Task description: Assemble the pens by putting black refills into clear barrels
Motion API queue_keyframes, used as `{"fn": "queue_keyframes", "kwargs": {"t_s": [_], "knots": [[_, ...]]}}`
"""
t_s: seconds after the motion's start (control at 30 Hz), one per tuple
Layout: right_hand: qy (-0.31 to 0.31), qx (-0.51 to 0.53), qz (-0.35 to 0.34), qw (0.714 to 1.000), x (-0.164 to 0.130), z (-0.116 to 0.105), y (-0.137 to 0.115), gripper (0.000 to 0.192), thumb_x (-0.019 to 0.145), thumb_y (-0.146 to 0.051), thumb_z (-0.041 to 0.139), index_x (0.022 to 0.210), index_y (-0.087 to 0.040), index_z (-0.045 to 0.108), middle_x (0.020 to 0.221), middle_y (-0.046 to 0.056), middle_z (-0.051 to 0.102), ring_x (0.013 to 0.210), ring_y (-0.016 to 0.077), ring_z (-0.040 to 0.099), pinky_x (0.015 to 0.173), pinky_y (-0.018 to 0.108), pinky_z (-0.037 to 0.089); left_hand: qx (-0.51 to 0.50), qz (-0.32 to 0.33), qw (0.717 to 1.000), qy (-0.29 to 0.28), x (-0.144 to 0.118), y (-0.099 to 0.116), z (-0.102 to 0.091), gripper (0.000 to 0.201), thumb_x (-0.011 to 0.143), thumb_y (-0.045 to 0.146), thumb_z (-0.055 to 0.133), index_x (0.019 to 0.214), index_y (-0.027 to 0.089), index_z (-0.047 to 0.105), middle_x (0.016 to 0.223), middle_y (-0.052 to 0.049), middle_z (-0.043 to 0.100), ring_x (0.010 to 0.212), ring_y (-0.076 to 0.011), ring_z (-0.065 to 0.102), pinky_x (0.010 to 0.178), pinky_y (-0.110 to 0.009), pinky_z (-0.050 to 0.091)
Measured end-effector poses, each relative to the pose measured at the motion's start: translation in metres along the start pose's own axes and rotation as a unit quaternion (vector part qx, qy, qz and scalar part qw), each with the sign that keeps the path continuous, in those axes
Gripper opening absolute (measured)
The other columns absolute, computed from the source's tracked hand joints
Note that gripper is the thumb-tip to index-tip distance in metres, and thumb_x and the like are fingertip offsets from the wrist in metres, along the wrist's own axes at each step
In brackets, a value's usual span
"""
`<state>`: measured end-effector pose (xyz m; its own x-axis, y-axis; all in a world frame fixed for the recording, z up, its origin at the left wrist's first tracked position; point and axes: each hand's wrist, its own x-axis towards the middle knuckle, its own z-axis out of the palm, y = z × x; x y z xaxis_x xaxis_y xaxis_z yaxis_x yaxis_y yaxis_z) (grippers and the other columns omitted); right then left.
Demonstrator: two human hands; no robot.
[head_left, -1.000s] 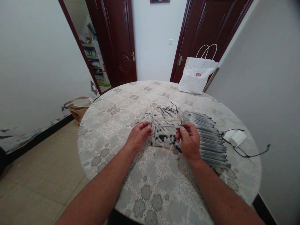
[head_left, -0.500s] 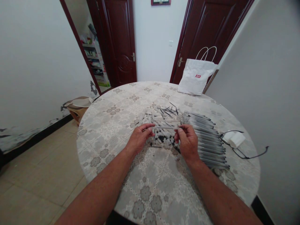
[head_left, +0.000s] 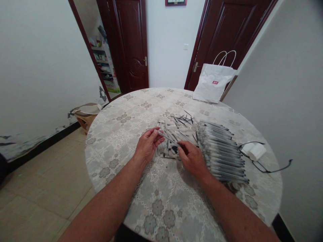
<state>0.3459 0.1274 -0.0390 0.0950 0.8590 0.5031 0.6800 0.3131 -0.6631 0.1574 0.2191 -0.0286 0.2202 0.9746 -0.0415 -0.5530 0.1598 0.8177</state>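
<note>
Both my hands hold one slim, pale pen (head_left: 168,137) over the middle of the table, slanting down to the right. My left hand (head_left: 147,144) pinches its upper left end between thumb and fingers. At its lower right end my right hand (head_left: 193,157) is closed, with the fingertips partly hidden. Loose translucent pen barrels (head_left: 185,134) lie behind and under the hands. Small black pieces (head_left: 174,148) lie between the hands, and thin dark refills (head_left: 182,120) are scattered at the back. To the right of my right hand lies a row of grey pens (head_left: 224,153).
A flowered cloth covers the round table (head_left: 121,134). Black-framed glasses (head_left: 267,170) and a white tissue pack (head_left: 253,150) lie at the right. A white paper bag (head_left: 213,84) stands at the back right. A brown stool (head_left: 87,116) is beyond the left edge.
The pen has turned from nearly level to slanting down rightward. My right hand has moved lower and to the left, and my left hand slightly left. The view has shifted a little.
</note>
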Motion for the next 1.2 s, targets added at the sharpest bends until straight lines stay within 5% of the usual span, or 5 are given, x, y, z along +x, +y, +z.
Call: {"fn": "queue_keyframes", "kwargs": {"t_s": [0.33, 0.67, 1.03, 1.1, 1.2], "knots": [[-0.039, -0.079, -0.087, 0.992, -0.004, 0.003, -0.002, 0.026, 0.099, -0.027, 0.052, 0.117, -0.02, 0.069, 0.108, 0.012, 0.076, 0.094, 0.0264, 0.072, 0.085, 0.039, 0.055, 0.006, -0.005, 1.0, 0.02, 0.0, -0.001, 0.0, 0.029, 0.086, 0.031, 0.075, 0.109, 0.014, 0.069, 0.111, -0.014, 0.074, 0.098, -0.0227, 0.074, 0.084, -0.036, 0.061], [-0.07, 0.065, 0.104, 0.99, -0.004, -0.002, -0.012, 0.024, 0.096, -0.036, 0.056, 0.103, -0.02, 0.072, 0.077, 0.002, 0.072, 0.066, 0.0156, 0.064, 0.062, 0.026, 0.046, 0.017, -0.002, 0.999, 0.027, -0.002, -0.005, 0.004, 0.029, 0.085, 0.035, 0.075, 0.105, 0.015, 0.067, 0.11, -0.015, 0.074, 0.1, -0.0251, 0.074, 0.081, -0.037, 0.062], [-0.111, 0.392, 0.345, 0.845, -0.001, 0.008, -0.009, 0.035, 0.079, -0.05, 0.073, 0.087, -0.019, 0.06, 0.063, -0.006, 0.057, 0.042, 0.0067, 0.042, 0.037, 0.018, 0.025, 0.014, -0.007, 1.0, 0.019, -0.002, -0.006, 0.004, 0.025, 0.087, 0.03, 0.072, 0.105, 0.014, 0.067, 0.11, -0.015, 0.074, 0.101, -0.0243, 0.074, 0.077, -0.033, 0.062], [-0.121, 0.35, 0.323, 0.871, 0.001, 0.005, -0.011, 0.031, 0.083, -0.049, 0.068, 0.088, -0.019, 0.061, 0.064, -0.005, 0.059, 0.044, 0.008, 0.044, 0.038, 0.02, 0.029, 0.019, -0.003, 1.0, 0.017, -0.002, -0.005, 0.005, 0.027, 0.086, 0.031, 0.073, 0.107, 0.015, 0.066, 0.11, -0.014, 0.074, 0.101, -0.0242, 0.074, 0.077, -0.034, 0.062], [-0.105, 0.174, 0.182, 0.962, 0.004, -0.001, -0.015, 0.022, 0.093, -0.04, 0.058, 0.094, -0.02, 0.067, 0.077, 0.001, 0.068, 0.062, 0.0131, 0.059, 0.057, 0.024, 0.045, 0.034, 0.004, 0.999, 0.012, -0.003, -0.002, 0.007, 0.029, 0.085, 0.034, 0.074, 0.107, 0.017, 0.066, 0.108, -0.012, 0.074, 0.1, -0.0234, 0.073, 0.078, -0.035, 0.062]]}}
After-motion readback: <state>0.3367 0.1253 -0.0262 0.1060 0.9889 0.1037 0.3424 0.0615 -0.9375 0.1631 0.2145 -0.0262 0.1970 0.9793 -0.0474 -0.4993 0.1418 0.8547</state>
